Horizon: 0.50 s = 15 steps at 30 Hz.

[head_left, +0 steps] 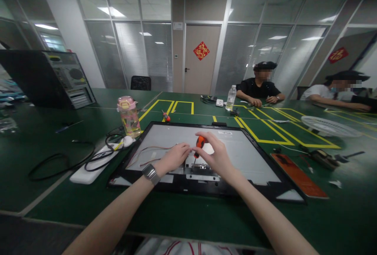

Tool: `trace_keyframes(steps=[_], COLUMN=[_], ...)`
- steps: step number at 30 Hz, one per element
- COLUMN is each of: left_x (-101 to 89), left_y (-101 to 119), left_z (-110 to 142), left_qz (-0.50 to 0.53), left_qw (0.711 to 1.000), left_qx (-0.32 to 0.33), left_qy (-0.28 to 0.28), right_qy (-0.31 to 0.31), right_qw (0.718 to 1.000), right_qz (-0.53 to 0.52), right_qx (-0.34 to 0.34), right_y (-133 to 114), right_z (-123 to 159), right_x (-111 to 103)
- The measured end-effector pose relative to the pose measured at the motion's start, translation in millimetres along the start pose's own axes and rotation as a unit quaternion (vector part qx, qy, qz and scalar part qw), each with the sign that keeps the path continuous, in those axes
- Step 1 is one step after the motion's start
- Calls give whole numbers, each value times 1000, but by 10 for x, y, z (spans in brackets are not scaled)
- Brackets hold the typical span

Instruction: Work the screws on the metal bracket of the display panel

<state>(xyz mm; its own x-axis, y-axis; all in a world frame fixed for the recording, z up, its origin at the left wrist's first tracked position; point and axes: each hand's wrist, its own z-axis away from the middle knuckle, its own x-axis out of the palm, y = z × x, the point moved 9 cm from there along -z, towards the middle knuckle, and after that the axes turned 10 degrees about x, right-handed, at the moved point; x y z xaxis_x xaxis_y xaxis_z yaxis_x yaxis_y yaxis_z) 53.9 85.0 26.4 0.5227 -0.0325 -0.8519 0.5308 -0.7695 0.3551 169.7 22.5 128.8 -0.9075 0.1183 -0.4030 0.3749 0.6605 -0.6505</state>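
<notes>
A flat panel in a black frame, like an opened monitor (253, 164), lies on the table before me, its grey metal back facing up. My right hand (216, 153) is closed on a screwdriver (200, 142) with an orange and black handle; its shaft points down at a metal bracket (203, 177) near the panel's front edge. Beside it, my left hand (176, 156) is closed, fingertips pinched close to the screwdriver; whatever they hold, if anything, is hidden. Thin brown wires (144, 151) run across the panel to the left of that hand.
Left of the panel are a white power strip (88, 172) with black cables and a pink-lidded bottle (129, 117). An orange-brown board (303, 176) lies on the right. Behind stand a clear water bottle (231, 99) and a red-handled tool (166, 117). Two people sit across the table.
</notes>
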Motion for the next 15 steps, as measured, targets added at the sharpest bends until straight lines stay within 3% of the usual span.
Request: trace_keyframes(steps=[4,7,13,15], left_x=[-18,-6,8,6], left_y=[19,-3,-37,-26], left_z=[-1,5,19,17], left_qz=[-21,-33,-40,-41], left_qw=[1000,999,999,999], left_qx=[5,4,8,11], left_qy=[6,4,8,7], right_qy=[-31,-17,76,65], right_qw=[982,961,964,966], right_qz=[-161,-235,-223,-222], right_qx=[96,145,120,119], right_y=[218,353,368,353], right_z=[47,74,117,129], right_x=[-73,-139,-228,-204])
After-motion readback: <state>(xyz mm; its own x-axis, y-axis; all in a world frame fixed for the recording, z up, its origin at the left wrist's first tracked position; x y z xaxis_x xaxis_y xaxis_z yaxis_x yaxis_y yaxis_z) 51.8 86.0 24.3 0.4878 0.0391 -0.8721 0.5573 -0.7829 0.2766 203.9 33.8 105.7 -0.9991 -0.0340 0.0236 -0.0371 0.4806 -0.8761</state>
